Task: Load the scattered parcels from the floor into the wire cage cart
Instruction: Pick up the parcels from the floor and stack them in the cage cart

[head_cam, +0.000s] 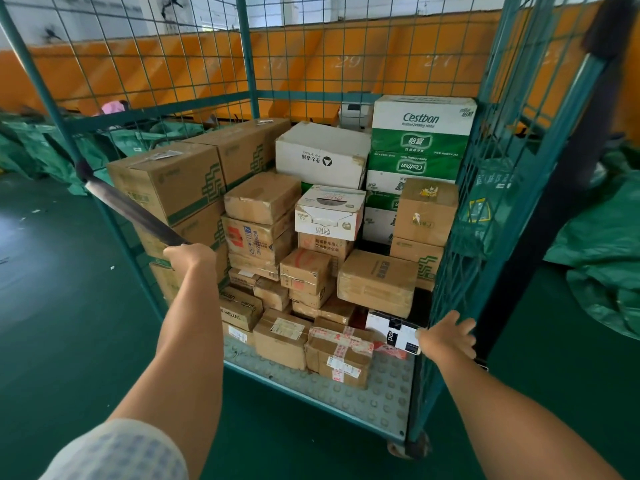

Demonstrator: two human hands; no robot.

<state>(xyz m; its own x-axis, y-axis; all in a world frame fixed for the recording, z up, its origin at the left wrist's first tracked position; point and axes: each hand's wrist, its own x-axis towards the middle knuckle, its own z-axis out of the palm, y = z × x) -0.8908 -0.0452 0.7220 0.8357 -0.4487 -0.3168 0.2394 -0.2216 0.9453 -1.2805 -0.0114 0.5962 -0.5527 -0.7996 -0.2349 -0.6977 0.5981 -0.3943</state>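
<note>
The green wire cage cart [381, 400] stands open toward me, packed with several parcels. Tall brown cartons [166, 181] fill its left side. White and green Cestbon cartons [422, 116] are stacked at the back right. Small brown boxes lie in front, among them a box bound with red-printed tape [339, 351] and a black-and-white parcel [394, 329]. My left hand [188, 254] grips a dark strap [131, 209] that runs up to the cart's left post. My right hand [446, 336] rests with spread fingers on the edge of the right mesh side [460, 258].
Green sacks lie heaped on the floor to the right [602, 237] and behind the cart at the left [27, 150]. An orange numbered wall [346, 64] runs behind the cage. The green floor [69, 306] stretches to my left with a few scraps on it.
</note>
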